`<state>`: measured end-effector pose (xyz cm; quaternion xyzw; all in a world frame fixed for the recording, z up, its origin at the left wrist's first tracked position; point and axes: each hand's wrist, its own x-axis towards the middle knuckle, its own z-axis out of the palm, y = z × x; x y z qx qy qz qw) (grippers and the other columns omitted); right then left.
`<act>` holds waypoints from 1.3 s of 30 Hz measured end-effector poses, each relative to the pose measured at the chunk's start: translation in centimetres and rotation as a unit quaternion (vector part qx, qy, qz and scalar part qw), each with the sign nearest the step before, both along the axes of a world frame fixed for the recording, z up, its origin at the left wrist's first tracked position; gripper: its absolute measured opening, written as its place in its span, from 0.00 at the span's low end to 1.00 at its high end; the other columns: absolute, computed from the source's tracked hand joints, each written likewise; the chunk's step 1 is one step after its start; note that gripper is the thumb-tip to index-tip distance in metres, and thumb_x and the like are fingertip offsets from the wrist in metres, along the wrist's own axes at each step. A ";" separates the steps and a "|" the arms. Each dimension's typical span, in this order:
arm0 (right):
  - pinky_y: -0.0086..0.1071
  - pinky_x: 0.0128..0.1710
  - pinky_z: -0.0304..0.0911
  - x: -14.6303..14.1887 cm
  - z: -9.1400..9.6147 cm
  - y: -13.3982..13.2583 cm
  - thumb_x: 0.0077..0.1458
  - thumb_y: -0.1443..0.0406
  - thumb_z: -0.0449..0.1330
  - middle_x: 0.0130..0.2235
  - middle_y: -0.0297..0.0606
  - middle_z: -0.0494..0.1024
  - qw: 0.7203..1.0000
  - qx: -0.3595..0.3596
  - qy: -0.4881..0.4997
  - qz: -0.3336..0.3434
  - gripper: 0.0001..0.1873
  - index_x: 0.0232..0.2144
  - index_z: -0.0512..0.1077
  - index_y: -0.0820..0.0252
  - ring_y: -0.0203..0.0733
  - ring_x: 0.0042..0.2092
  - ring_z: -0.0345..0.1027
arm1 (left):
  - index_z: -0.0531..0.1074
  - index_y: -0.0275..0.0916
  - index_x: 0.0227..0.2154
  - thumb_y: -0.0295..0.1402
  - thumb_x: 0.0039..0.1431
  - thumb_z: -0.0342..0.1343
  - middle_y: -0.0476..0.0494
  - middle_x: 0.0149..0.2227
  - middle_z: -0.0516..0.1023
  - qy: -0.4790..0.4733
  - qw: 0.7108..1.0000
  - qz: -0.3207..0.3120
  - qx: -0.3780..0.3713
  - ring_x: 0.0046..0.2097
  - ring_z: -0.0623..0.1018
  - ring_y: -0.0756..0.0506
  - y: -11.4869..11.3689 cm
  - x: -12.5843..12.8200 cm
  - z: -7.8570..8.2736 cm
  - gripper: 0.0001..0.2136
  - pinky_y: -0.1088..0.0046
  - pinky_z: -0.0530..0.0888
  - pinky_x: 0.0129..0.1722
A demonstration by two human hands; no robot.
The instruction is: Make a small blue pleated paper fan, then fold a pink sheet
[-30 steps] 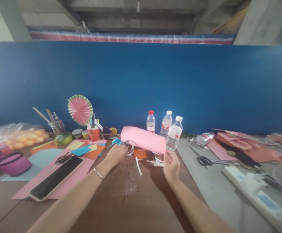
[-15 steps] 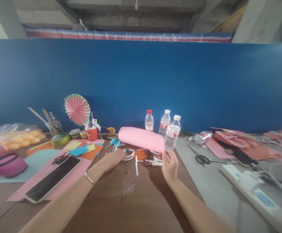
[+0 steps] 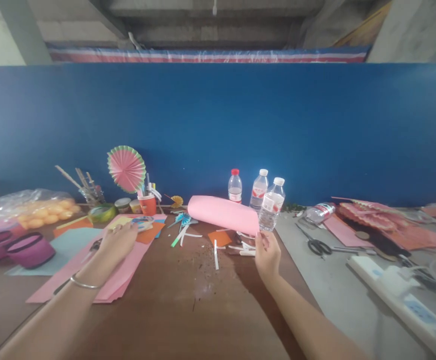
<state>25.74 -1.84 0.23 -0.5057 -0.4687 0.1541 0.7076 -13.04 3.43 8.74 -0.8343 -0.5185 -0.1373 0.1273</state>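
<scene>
My right hand (image 3: 268,256) pinches the lower right end of a curled sheet of pink paper (image 3: 223,212) and holds it above the table. On the left, my left hand (image 3: 118,242) is over a stack of pink sheets (image 3: 122,280), its fingers closed round what looks like a white tape roll (image 3: 143,223), partly hidden by the fingers. Under that hand and wrist, a phone is mostly covered. Thin white paper strips (image 3: 216,255) and an orange piece of paper (image 3: 220,238) lie below the curled sheet.
Three water bottles (image 3: 272,205) stand behind the curled paper. A red cup (image 3: 148,205) with a pink paper fan (image 3: 126,169) stands at the back left. To the right are black scissors (image 3: 318,246), a lying bottle (image 3: 320,213) and a white power strip (image 3: 398,295).
My left hand has moved left from the table's middle to the paper stack, taking the white tape roll along. My right hand keeps its grip on the pink paper. The view has shifted slightly.
</scene>
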 end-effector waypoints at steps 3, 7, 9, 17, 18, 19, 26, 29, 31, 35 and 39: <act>0.36 0.33 0.70 -0.1 0.1 -0.1 0.53 0.57 0.53 0.32 0.41 0.71 1.000 0.002 0.013 0.006 0.12 0.33 0.64 0.61 0.42 0.33 0.71 | 0.64 0.33 0.47 0.30 0.55 0.43 0.33 0.48 0.69 0.019 1.000 0.003 -0.020 0.51 0.67 0.35 -1.3 3.7 -1.6 0.17 0.57 0.62 0.49; 0.36 0.33 0.70 -0.1 0.1 -0.1 0.53 0.57 0.52 0.32 0.41 0.71 1.000 0.000 0.015 0.008 0.13 0.34 0.64 0.61 0.43 0.33 0.71 | 0.49 0.31 0.58 0.49 0.55 0.42 0.31 0.60 0.53 0.007 0.995 -0.064 -0.079 0.60 0.55 0.38 -2.2 11.6 -5.1 0.33 0.63 0.57 0.55; 0.36 0.33 0.70 -0.1 0.0 -0.1 0.53 0.57 0.52 0.33 0.41 0.71 1.000 0.002 0.004 0.005 0.13 0.34 0.64 0.61 0.43 0.33 0.71 | 0.43 0.26 0.59 0.55 0.52 0.40 0.27 0.61 0.44 -0.007 0.993 -0.041 -0.110 0.62 0.46 0.35 -1.8 14.7 -6.5 0.41 0.58 0.51 0.57; 0.36 0.33 0.68 0.1 -0.2 0.0 0.54 0.58 0.52 0.33 0.41 0.72 0.999 0.006 -0.043 -0.013 0.11 0.33 0.66 0.60 0.42 0.33 0.70 | 0.40 0.27 0.60 0.60 0.47 0.40 0.26 0.61 0.44 -0.048 0.985 0.013 -0.166 0.62 0.43 0.32 -0.2 16.9 -9.1 0.46 0.56 0.47 0.57; 0.36 0.33 0.68 0.1 -0.2 0.1 0.54 0.58 0.51 0.33 0.41 0.72 0.999 0.003 -0.042 -0.009 0.11 0.33 0.65 0.60 0.42 0.33 0.70 | 0.39 0.28 0.60 0.57 0.49 0.40 0.29 0.62 0.44 -0.051 0.984 -0.023 -0.168 0.62 0.44 0.35 -0.3 16.8 -9.0 0.44 0.59 0.48 0.58; 0.35 0.33 0.68 0.1 -0.1 0.1 0.54 0.58 0.51 0.33 0.41 0.72 0.999 0.000 -0.041 -0.003 0.11 0.33 0.65 0.60 0.42 0.33 0.70 | 0.38 0.29 0.60 0.55 0.51 0.41 0.31 0.62 0.44 -0.053 0.982 -0.061 -0.170 0.62 0.45 0.38 -0.4 16.7 -8.9 0.42 0.62 0.48 0.58; 0.36 0.35 0.67 0.2 0.0 0.0 0.55 0.58 0.51 0.33 0.40 0.71 0.999 -0.009 -0.033 0.010 0.11 0.34 0.64 0.60 0.42 0.35 0.70 | 0.41 0.41 0.60 0.49 0.53 0.47 0.41 0.62 0.47 -0.031 0.959 -0.226 -0.166 0.61 0.49 0.41 1.2 19.2 -7.3 0.35 0.62 0.49 0.58; 0.36 0.35 0.67 0.2 -0.1 0.0 0.55 0.59 0.51 0.33 0.40 0.71 0.999 -0.020 -0.035 0.004 0.10 0.34 0.64 0.60 0.43 0.35 0.70 | 0.44 0.46 0.59 0.52 0.50 0.49 0.44 0.62 0.49 -0.028 0.956 -0.242 -0.163 0.61 0.49 0.38 2.2 20.6 -7.2 0.36 0.59 0.49 0.58; 0.36 0.35 0.67 0.2 -0.2 0.1 0.55 0.59 0.51 0.34 0.41 0.71 0.999 -0.022 -0.035 0.004 0.10 0.34 0.64 0.60 0.43 0.35 0.70 | 0.46 0.50 0.59 0.55 0.48 0.48 0.46 0.62 0.49 -0.025 0.955 -0.246 -0.166 0.61 0.48 0.36 2.7 21.1 -7.2 0.36 0.55 0.47 0.57; 0.36 0.34 0.67 0.3 -0.3 0.3 0.55 0.58 0.50 0.34 0.41 0.72 0.999 -0.018 -0.033 0.007 0.11 0.35 0.64 0.60 0.42 0.35 0.70 | 0.48 0.48 0.58 0.55 0.49 0.47 0.45 0.61 0.51 -0.027 0.941 -0.278 -0.191 0.61 0.49 0.38 3.2 21.2 -7.1 0.35 0.58 0.47 0.58; 0.36 0.35 0.66 0.5 -0.3 0.3 0.55 0.58 0.50 0.33 0.41 0.72 0.999 -0.031 -0.044 -0.002 0.11 0.34 0.65 0.60 0.43 0.35 0.69 | 0.51 0.44 0.58 0.49 0.54 0.46 0.44 0.61 0.53 -0.040 0.936 -0.291 -0.194 0.61 0.53 0.43 3.1 20.9 -7.0 0.29 0.66 0.52 0.57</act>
